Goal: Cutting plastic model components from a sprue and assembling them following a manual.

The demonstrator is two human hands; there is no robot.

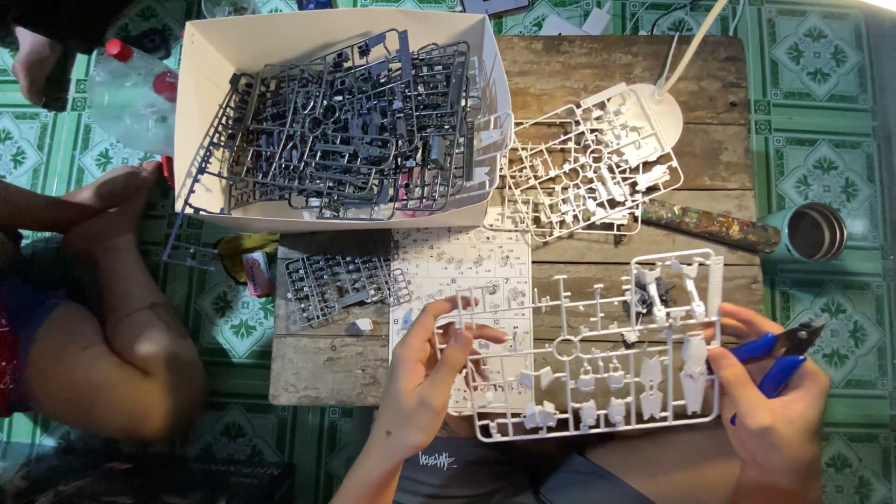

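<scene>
Left hand pinches the white parts frame at its left edge, above the table. Right hand grips the frame's right edge and blue-handled nippers; their tips are indistinct. The booklet lies partly hidden beneath.

A worn wooden table carries a cardboard box, white part frame, grey part frame and instruction sheet.

The booklet is half hidden under the white parts frame; its tiny drawings are perhaps assembly steps.
</scene>
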